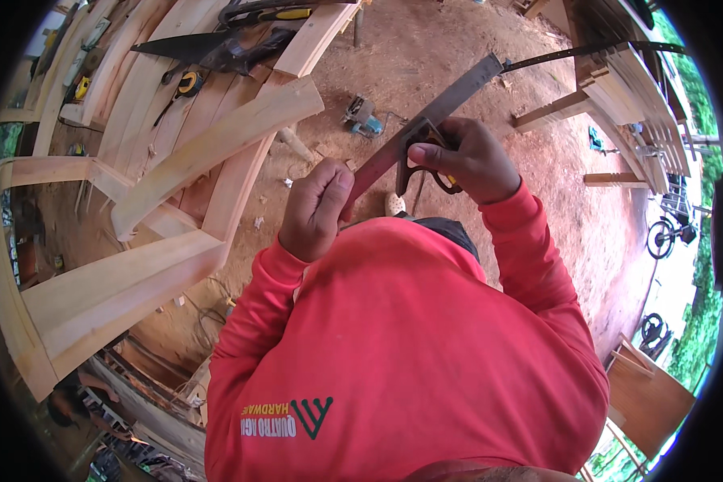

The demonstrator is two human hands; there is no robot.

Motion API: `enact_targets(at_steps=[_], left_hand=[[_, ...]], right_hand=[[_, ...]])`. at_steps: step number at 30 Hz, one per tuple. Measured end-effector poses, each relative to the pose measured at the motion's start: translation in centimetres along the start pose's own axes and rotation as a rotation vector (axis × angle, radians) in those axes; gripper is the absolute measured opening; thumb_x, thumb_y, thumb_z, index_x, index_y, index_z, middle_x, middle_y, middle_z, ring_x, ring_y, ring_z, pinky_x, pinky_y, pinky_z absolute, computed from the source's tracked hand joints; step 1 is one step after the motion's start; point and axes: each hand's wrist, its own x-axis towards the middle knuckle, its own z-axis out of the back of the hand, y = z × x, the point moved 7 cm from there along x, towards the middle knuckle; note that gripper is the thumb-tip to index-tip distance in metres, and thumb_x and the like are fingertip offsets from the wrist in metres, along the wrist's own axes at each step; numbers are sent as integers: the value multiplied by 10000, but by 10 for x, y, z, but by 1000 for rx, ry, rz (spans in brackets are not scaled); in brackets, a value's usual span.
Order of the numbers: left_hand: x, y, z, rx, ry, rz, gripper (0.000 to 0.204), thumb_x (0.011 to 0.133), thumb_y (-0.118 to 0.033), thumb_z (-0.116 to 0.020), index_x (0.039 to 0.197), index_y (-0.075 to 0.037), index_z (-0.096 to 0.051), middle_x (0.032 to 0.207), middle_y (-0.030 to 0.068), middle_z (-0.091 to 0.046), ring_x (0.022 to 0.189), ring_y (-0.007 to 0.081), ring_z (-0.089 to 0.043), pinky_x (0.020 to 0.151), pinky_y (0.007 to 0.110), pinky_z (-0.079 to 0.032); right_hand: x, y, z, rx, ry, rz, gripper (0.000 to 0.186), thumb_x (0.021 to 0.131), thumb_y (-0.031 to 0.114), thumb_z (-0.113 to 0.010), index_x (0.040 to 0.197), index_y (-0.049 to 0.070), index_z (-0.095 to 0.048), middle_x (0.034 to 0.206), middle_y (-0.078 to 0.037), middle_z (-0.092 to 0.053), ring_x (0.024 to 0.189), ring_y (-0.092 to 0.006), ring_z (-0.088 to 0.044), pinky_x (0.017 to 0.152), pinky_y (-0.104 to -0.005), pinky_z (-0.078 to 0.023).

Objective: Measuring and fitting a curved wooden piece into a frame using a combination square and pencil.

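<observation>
A combination square (464, 84) is held in front of my chest, its long metal rule slanting up to the right. My left hand (317, 207) is closed around the rule's lower end, thumb on top. The right hand (472, 159) grips the square's dark head (410, 154), with the thumb pressed over it and the fingers partly hidden behind. Part of the rule's lower stretch looks reddish. To the left of my hands, a loose pale board (225, 149) lies slanted across a wooden bench-like frame (124, 277).
On the planks at upper left lie a handsaw (181, 48) and a yellow-black tape measure (189, 83). A teal power tool (364, 118) with a cord sits on the dirt floor ahead. Stacked timber (631, 104) stands at right, and a wheel (661, 238) shows beyond it.
</observation>
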Motion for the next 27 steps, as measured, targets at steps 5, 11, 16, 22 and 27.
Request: enact_targets(at_steps=[5,11,16,22,27], left_hand=[[0,1,2,125,-18,-125,246,1089,-202,-481,900,-60,-548,638,-8,-522,540,57,-458,495,241,-362],[0,4,2,215,-1,-124,223,1084,-179,-504,919,-40,-557,629,-2,-521,556,60,-484,510,250,-384],[3,5,-3,205,-10,-139,221,1081,-184,-524,915,-41,-553,615,-4,-519,545,62,-478,507,255,-384],[1,5,-6,202,18,-156,229,1082,-193,-523,914,-41,-552,614,-7,-518,544,62,-475,505,257,-385],[-4,15,1,183,-13,-133,240,1083,-202,-522,907,-42,-547,622,-6,-518,546,63,-477,505,256,-383]], right_hand=[[-2,-8,-2,16,34,-53,493,878,447,-823,1037,-15,-755,734,40,-599,658,-55,-473,570,-261,-378],[-2,-16,-5,44,100,-79,496,896,454,-803,1071,-7,-749,742,40,-593,673,-60,-479,576,-262,-383],[-5,-10,-6,54,112,-50,506,911,470,-781,1080,-6,-746,750,40,-594,678,-62,-481,586,-266,-390],[-6,-27,-2,14,120,-75,527,934,491,-750,1105,-7,-737,742,45,-589,676,-65,-493,591,-271,-408],[-13,-14,-11,-59,59,-159,439,947,434,-754,1052,10,-711,727,56,-545,676,-62,-479,591,-272,-419]])
